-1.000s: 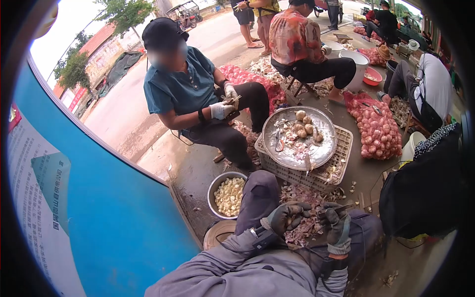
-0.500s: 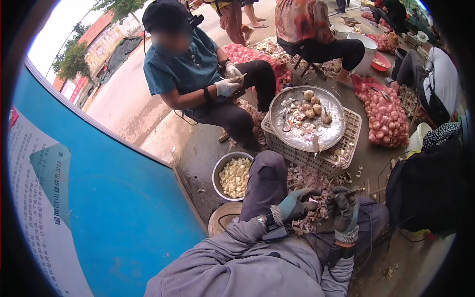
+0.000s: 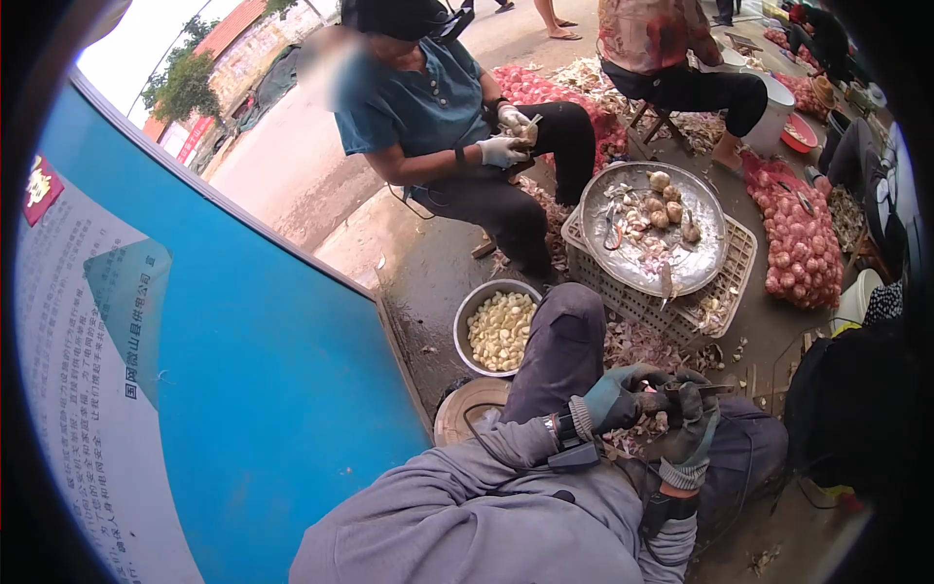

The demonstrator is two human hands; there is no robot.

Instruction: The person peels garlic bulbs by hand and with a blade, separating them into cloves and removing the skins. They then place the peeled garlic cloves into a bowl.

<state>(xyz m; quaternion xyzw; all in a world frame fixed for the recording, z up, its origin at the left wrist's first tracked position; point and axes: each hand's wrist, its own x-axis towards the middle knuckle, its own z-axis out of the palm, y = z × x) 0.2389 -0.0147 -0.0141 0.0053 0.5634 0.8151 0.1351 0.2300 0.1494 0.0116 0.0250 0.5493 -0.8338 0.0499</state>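
Note:
My left hand (image 3: 623,397), in a grey-green glove, is bent in a pinch over my lap. It is closed on a garlic clove, which showed pale at the fingertips a moment ago and is now mostly hidden. Right beside it, my gloved right hand (image 3: 689,428) is closed around a small knife (image 3: 718,389), whose dark end sticks out to the right. The fingertips of both hands meet. Garlic skins (image 3: 637,341) lie heaped beneath and beyond them. A metal bowl (image 3: 461,336) of peeled cloves (image 3: 501,331) stands left of my knee.
Ahead, a round metal tray (image 3: 715,263) with garlic bulbs (image 3: 666,209) rests on a plastic crate (image 3: 744,277). A co-worker in a blue shirt (image 3: 413,107) sits opposite. Red net sacks of garlic (image 3: 798,238) stand on the right. A blue panel (image 3: 263,389) borders my left.
My hands have come together, and the pale clove at my left fingertips has gone out of sight. The view has shifted, so the surroundings appear further right.

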